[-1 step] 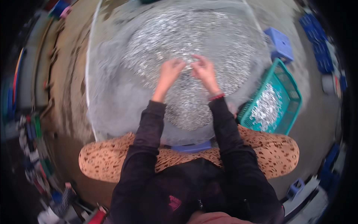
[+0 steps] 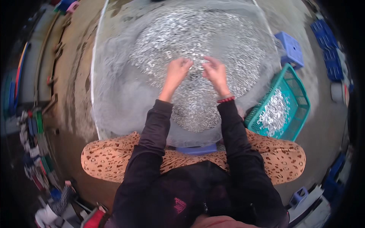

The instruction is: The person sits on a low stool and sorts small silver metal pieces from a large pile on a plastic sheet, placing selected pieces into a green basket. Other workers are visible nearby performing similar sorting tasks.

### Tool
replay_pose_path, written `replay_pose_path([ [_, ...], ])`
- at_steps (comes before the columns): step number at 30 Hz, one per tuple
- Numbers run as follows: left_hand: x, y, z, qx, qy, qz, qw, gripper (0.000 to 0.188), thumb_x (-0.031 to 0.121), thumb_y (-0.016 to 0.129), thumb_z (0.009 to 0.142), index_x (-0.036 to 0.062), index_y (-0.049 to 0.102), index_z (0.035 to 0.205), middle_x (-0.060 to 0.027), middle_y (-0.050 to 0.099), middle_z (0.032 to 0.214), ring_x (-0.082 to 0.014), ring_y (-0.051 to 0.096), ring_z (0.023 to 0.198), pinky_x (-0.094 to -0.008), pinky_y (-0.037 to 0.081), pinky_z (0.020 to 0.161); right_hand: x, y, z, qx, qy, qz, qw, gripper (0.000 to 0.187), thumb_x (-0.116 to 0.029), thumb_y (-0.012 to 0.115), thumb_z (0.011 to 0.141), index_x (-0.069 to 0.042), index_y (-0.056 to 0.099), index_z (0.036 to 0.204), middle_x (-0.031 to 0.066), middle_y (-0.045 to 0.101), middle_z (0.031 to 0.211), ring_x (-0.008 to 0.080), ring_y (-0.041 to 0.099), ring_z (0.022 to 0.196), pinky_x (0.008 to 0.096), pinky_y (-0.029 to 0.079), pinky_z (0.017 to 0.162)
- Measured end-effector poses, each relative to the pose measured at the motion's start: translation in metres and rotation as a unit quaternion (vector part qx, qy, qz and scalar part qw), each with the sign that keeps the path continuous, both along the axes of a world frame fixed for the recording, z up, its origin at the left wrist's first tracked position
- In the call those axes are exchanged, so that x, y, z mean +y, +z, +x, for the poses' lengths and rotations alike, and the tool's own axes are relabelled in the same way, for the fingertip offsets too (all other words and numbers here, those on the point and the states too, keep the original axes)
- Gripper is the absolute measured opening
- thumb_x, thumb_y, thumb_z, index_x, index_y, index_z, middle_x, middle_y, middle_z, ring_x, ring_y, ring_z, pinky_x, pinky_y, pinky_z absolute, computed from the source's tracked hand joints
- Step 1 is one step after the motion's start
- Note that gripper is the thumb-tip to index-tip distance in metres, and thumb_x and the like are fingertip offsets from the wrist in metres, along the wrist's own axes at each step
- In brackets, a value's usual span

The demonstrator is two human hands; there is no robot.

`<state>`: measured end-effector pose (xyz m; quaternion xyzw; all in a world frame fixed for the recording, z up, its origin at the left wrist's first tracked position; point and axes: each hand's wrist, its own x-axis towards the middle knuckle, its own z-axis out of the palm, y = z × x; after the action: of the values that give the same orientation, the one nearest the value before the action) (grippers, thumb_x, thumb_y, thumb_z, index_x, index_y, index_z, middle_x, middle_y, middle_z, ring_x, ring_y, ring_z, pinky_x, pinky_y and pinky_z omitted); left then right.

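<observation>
A wide heap of small silvery pieces that look like little fish [image 2: 224, 79] is spread on a fine grey net [image 2: 118, 102] in front of me. Over the middle of the heap, my left hand [image 2: 177, 71] has its fingertips closed in a pinch. Whatever it holds is too small to make out. My right hand [image 2: 215, 73], with a red bracelet at the wrist, faces it across a small gap. Its index finger is held apart from the thumb, and I see nothing between them. To the right, a teal basket [image 2: 300, 89] holds a smaller pile of whitish silvery fish [image 2: 273, 114].
Beyond the basket stands a blue plastic stool [image 2: 290, 49]. Blue crates [image 2: 327, 53] line the far right. Something blue [image 2: 197, 149] lies under the net's near edge, between my legs. Another person's arm [image 2: 62, 201] shows at the lower left among assorted goods.
The whole view has shifted slightly, with the heap and basket a little farther right. Both hands stay above the heap in nearly the same pose.
</observation>
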<state>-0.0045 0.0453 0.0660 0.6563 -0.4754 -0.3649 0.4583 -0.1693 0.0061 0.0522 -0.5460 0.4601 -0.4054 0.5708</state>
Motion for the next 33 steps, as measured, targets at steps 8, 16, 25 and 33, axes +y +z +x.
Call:
replay_pose_path([
  [8,0.001,0.03,0.015,0.185,-0.071,0.078,0.977,0.029,0.024,0.059,0.089,0.0013,0.061,0.106,0.0098,0.041,0.062,0.0004,0.031,0.046,-0.0169,0.023,0.041,-0.015,0.039,-0.016,-0.112,0.049,0.11,0.986,0.025,-0.007,0.06,0.085,0.0,0.06,0.109,0.002,0.061,0.075,0.0043,0.049,0.051,0.0157,0.031,0.041],
  [16,0.005,-0.03,0.028,0.752,-0.05,-0.04,0.656,0.027,-0.003,0.049,0.082,-0.0011,0.055,0.108,-0.0003,0.034,0.07,-0.0074,0.036,0.061,-0.0141,0.03,0.039,-0.023,0.015,-0.067,-0.485,0.056,0.251,0.836,0.014,-0.01,0.052,0.084,-0.003,0.05,0.096,0.0111,0.051,0.083,0.0208,0.051,0.073,0.0217,0.04,0.048],
  [25,-0.053,-0.102,-0.012,0.381,-0.128,0.211,0.891,0.031,0.008,0.067,0.078,-0.0004,0.059,0.107,-0.0058,0.059,0.078,-0.019,0.057,0.063,-0.0232,0.042,0.044,0.013,-0.022,-0.143,-0.813,-0.028,0.116,0.57,0.031,-0.018,0.042,0.092,-0.01,0.035,0.064,0.0007,0.031,0.062,0.0111,0.032,0.057,0.0199,0.022,0.038],
  [33,-0.062,-0.144,-0.019,-0.325,-0.271,0.127,0.897,0.018,0.015,0.07,0.074,-0.0004,0.067,0.082,-0.0234,0.064,0.086,-0.0371,0.062,0.086,-0.043,0.049,0.078,0.007,-0.068,-0.146,-0.79,-0.126,0.189,0.569,0.023,-0.018,0.045,0.092,-0.006,0.04,0.073,0.0037,0.034,0.069,0.0139,0.034,0.063,0.0233,0.026,0.044],
])
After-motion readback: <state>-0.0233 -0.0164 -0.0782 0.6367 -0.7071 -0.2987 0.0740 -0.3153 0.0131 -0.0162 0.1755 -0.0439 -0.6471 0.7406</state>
